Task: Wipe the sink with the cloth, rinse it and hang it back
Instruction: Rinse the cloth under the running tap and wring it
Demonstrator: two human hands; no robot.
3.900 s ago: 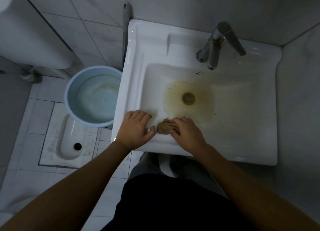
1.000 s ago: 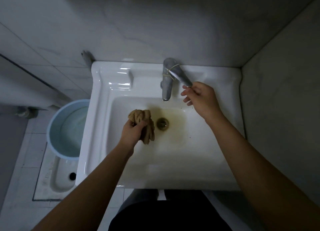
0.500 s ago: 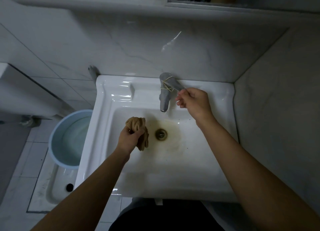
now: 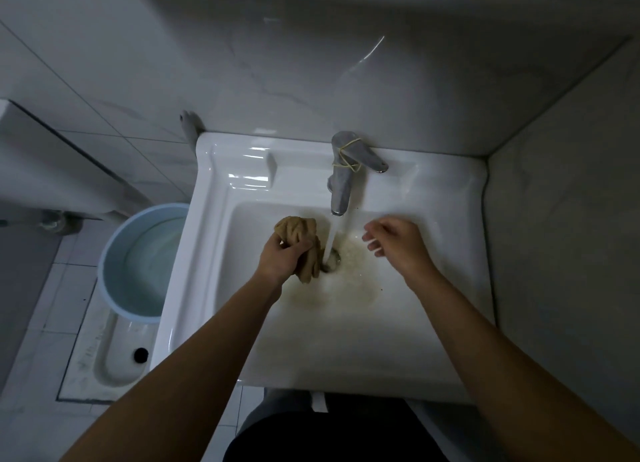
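Note:
A white square sink fills the middle of the head view, its basin stained brownish around the drain. My left hand grips a bunched tan cloth just left of the water stream running from the metal faucet. The cloth's lower end hangs beside the drain. My right hand hovers over the basin right of the stream, fingers loosely curled, holding nothing. A yellow rubber band is wound round the faucet lever.
A light blue bucket with water stands on the floor left of the sink, over a squat toilet pan. Tiled walls close in behind and on the right. A grey handle leans at the sink's back left corner.
My right hand has let go of the faucet lever and dropped over the basin. Water now runs from the faucet. My left hand has brought the cloth closer to the stream.

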